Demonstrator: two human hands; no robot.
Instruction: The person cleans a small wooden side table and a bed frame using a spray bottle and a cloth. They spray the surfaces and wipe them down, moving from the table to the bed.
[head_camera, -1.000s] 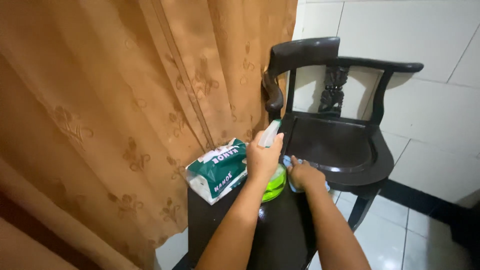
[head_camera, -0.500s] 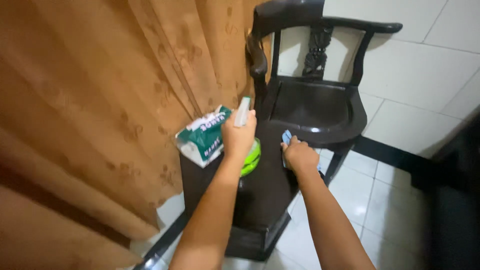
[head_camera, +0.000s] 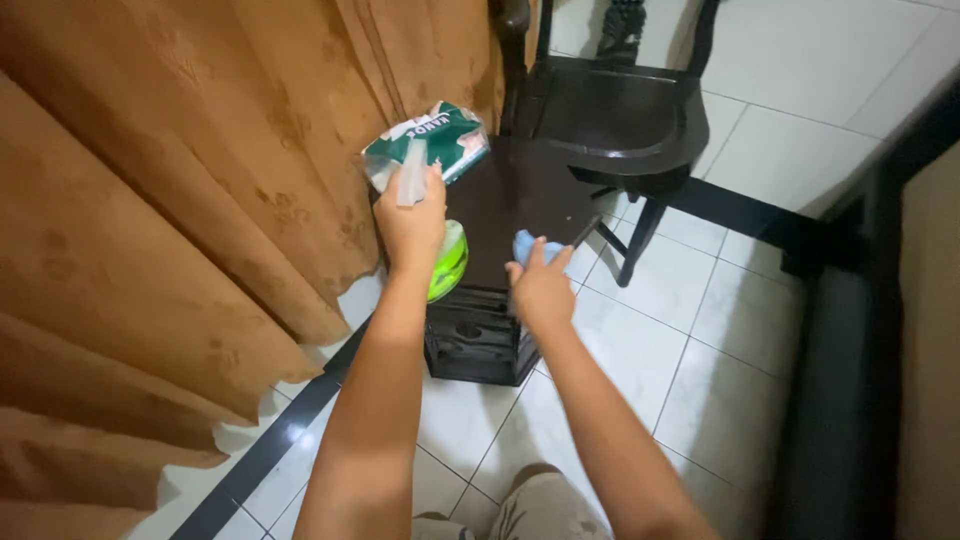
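Spray bottle (head_camera: 440, 255) gripped in left hand (head_camera: 410, 215), one blue cloth (head_camera: 535, 247) under right hand (head_camera: 540, 290) fingers, one dark table (head_camera: 520, 190)

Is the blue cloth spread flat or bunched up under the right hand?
Bunched up. The blue cloth shows as a small wad past the fingertips of the right hand, pressed on the dark side table, not spread out.

A green spray bottle (head_camera: 447, 262) with a pale trigger head is held upright at the dark side table's (head_camera: 520, 190) nine-o'clock edge. A blue cloth (head_camera: 535, 247) lies crumpled at its five-o'clock edge.
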